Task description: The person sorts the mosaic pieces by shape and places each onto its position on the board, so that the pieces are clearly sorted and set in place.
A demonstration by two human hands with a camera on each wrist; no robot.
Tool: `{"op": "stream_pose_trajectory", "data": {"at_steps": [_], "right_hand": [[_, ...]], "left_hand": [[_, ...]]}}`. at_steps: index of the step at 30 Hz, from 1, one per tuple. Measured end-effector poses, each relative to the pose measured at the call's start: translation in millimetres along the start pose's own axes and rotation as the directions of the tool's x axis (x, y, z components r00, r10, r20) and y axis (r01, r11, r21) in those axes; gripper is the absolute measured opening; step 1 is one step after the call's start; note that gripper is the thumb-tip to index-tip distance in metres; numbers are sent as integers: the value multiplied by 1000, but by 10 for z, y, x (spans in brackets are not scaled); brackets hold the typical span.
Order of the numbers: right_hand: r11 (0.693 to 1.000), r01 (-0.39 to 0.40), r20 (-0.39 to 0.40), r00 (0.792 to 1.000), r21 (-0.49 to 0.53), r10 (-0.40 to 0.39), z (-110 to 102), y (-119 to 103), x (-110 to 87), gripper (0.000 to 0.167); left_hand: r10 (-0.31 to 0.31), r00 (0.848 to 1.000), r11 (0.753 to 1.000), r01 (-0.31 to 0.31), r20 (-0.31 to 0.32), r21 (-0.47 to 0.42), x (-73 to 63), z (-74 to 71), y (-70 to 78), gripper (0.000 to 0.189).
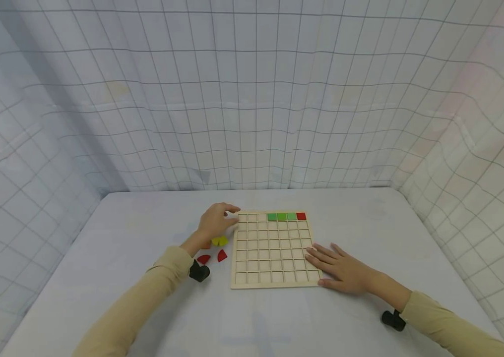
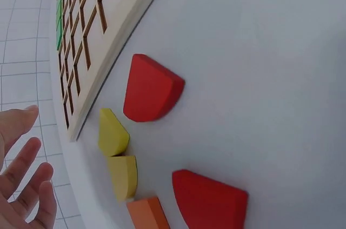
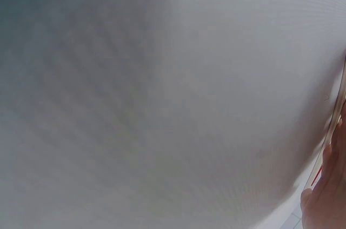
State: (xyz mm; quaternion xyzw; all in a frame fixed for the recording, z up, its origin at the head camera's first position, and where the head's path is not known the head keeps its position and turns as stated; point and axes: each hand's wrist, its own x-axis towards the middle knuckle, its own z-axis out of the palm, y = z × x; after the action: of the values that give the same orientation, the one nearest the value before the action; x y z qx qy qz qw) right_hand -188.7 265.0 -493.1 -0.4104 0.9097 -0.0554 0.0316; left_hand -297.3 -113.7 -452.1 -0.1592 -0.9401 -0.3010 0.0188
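A pale wooden grid board (image 1: 274, 285) lies on the table. In its far row sit several green square tiles (image 1: 282, 216) and a red square tile (image 1: 301, 216) at the right corner. My left hand (image 1: 215, 221) is at the board's far left corner, thumb and fingers parted; nothing shows between its fingers (image 2: 28, 156) in the left wrist view. My right hand (image 1: 346, 270) rests flat on the board's near right edge, fingers spread. Left of the board lie two red rounded wedges (image 2: 154, 88), yellow pieces (image 2: 112, 133) and an orange piece (image 2: 148, 214), partly hidden by the left wrist in the head view.
White grid-patterned cloth (image 1: 261, 124) hangs behind and at both sides of the white table (image 1: 145, 218). A black wrist camera (image 1: 199, 271) sits under the left sleeve, another camera (image 1: 393, 320) by the right sleeve. Mostly tabletop fills the right wrist view.
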Motion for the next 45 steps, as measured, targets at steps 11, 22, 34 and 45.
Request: {"op": "stream_pose_trajectory", "data": {"at_steps": [11,22,34,45], "right_hand": [[1000,-10,2,1000,2,10,-12,-12,-5,68],[999,-26,14,1000,21,26,-9,0,-8,68],[1000,-17,-18,1000,5,17,12,-4,-5,67],[999,-25,10,1000,22,25,-22,-34,1,68]], "left_hand": [[-67,997,998,67,-34,6,-183,-93,-192,33],[-70,995,998,70,-67,-10,-361,-196,-381,33],[-45,998,998,43,-47,-37,-549,-310,-612,35],[-60,998,997,59,-6,-49,-675,-406,-812,40]]}}
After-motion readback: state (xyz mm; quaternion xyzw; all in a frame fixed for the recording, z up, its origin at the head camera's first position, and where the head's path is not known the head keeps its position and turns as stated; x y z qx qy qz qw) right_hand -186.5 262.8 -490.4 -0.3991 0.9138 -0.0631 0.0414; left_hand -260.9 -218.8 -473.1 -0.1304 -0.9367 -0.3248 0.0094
